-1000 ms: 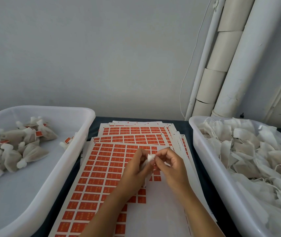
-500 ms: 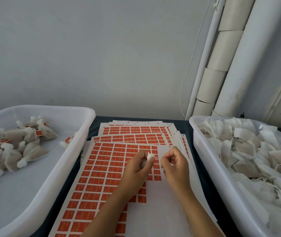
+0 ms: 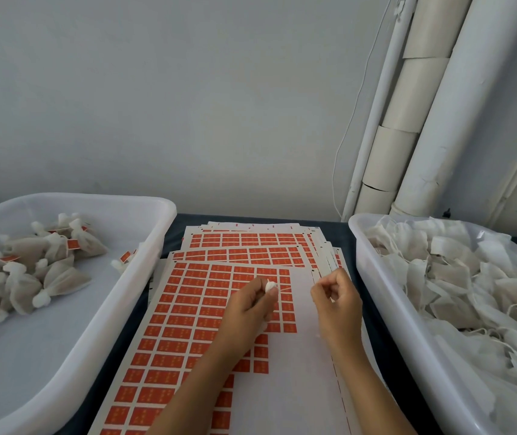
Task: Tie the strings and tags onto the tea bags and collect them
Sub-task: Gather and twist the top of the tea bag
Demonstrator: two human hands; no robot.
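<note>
My left hand [image 3: 249,309] grips a white tea bag [image 3: 270,287] by its gathered neck, only the top tuft showing above the fingers. A thin white string [image 3: 295,287] stretches from that tuft to my right hand [image 3: 337,296], which pinches its end with curled fingers. Both hands hover over the top sheet of orange tag stickers [image 3: 207,309]. The left white tub [image 3: 144,268] holds several tied tea bags with orange tags [image 3: 46,262]. The right white tub [image 3: 373,277] is heaped with untied tea bags and loose strings [image 3: 458,284].
More sticker sheets [image 3: 251,240] are fanned out behind the top one on the dark tabletop [image 3: 175,227]. White pipes [image 3: 433,120] and a thin cable [image 3: 339,171] run down the wall at the back right. The two tubs flank the sheets closely.
My hands have drawn apart: the right hand moved right, pulling the string taut from the tea bag held in my left hand.
</note>
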